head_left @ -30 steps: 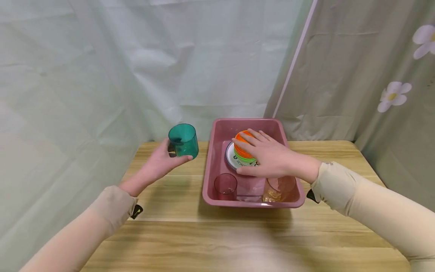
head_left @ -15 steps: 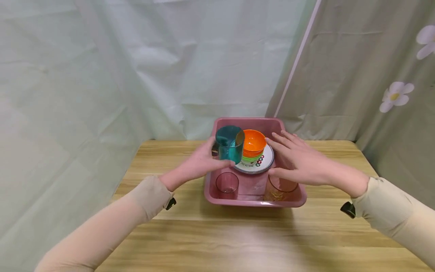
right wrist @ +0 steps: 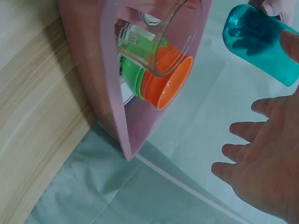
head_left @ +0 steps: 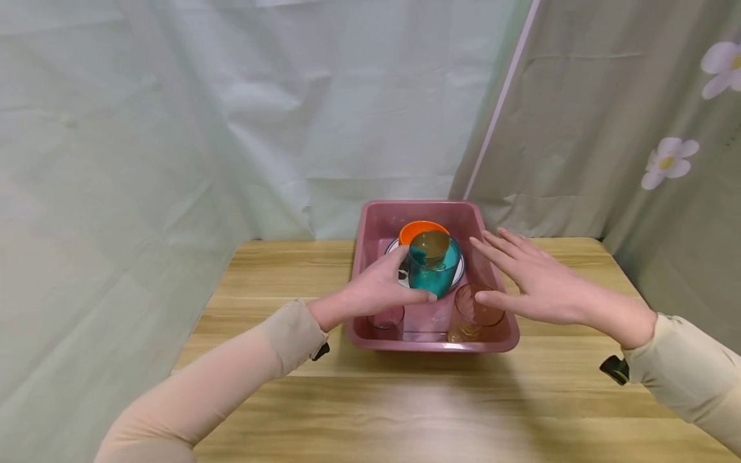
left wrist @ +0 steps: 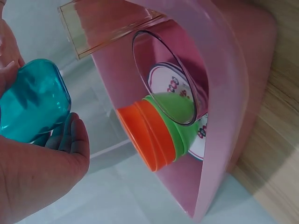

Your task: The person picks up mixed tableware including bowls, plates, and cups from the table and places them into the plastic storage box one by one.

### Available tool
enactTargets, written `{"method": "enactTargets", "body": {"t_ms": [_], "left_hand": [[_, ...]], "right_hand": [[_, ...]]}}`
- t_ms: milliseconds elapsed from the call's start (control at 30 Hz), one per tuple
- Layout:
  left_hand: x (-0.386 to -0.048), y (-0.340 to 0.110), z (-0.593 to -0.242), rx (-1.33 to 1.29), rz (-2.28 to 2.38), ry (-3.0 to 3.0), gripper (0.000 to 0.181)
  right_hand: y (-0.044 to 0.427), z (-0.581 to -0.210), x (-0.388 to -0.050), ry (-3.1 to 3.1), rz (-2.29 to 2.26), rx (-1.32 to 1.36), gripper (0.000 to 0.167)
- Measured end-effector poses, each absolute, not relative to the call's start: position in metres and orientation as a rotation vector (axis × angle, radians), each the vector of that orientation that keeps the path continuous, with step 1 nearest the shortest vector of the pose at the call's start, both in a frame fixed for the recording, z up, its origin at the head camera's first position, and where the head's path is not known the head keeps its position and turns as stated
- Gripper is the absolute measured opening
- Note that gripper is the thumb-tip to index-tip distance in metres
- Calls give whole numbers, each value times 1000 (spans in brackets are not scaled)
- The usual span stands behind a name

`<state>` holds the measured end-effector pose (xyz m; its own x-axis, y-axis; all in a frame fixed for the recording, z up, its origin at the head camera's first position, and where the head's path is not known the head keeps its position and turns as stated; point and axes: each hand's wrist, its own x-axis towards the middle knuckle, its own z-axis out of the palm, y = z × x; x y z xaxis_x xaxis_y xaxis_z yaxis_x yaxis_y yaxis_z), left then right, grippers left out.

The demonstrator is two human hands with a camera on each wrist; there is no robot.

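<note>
My left hand point(head_left: 379, 286) grips a see-through teal cup point(head_left: 431, 278) from its left side, fingers and thumb curled round it. The cup is held above the pink basin point(head_left: 428, 346), in front of a stack of orange bowls point(head_left: 412, 231) and green bowls point(left wrist: 186, 134). Under the bowls lie white patterned plates point(left wrist: 198, 148), partly hidden in the head view by the cup. My right hand point(head_left: 538, 290), fingers spread and holding nothing, hovers over the basin's right side. Just below it stands an amber clear cup point(head_left: 465, 329) in the basin's front right corner.
A pinkish clear cup point(head_left: 384, 323) stands in the basin's front left corner, partly behind my left hand. The basin rests on a wooden table point(head_left: 278, 411). Pale curtains point(head_left: 324, 116) hang behind and beside the table.
My left hand has carried the teal cup rightward from left of the basin to over its middle. My right hand has drawn back rightward from the orange bowls.
</note>
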<state>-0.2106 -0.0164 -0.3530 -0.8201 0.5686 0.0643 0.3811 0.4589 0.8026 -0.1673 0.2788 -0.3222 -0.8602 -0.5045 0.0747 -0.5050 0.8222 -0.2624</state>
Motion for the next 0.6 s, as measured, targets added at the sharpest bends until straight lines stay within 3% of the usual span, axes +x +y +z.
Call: {"method": "enactTargets", "body": {"t_ms": [300, 600], "left_hand": [[-211, -17, -353, 818, 1277, 2493, 83], [-210, -18, -354, 849, 1309, 2437, 73]], "right_hand": [[257, -311, -188, -2933, 766, 890, 98], [235, -314, -199, -2947, 1189, 880, 92]]}}
